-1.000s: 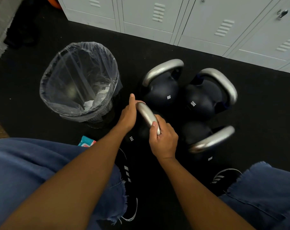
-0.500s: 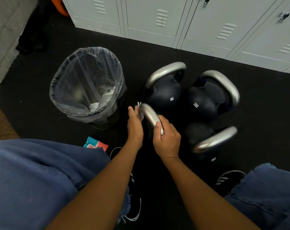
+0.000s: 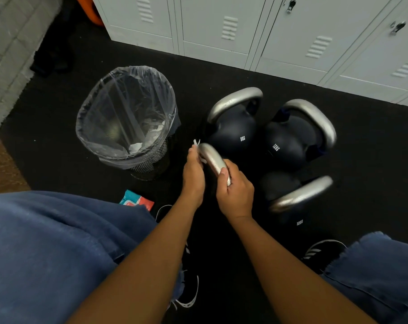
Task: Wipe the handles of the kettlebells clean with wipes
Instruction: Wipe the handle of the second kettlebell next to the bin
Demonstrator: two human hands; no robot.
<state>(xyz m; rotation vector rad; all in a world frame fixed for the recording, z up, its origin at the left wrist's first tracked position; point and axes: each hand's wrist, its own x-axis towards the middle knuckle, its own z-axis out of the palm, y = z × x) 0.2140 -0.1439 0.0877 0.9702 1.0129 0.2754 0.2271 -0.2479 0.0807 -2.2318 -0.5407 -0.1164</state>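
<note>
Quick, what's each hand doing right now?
Left hand: holds a white wipe against the kettlebell handle.
Right hand: grips that handle.

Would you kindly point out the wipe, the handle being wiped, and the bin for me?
wipe (image 3: 196, 143), head view, on the white tip above the left hand.
handle being wiped (image 3: 212, 159), head view, on its bare silver top.
bin (image 3: 88, 108), head view, on its liner-covered left rim.

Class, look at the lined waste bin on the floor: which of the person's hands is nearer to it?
Left. The left hand grips the handle's end just right of the bin; the right hand holds the handle's other end, farther from it.
</note>
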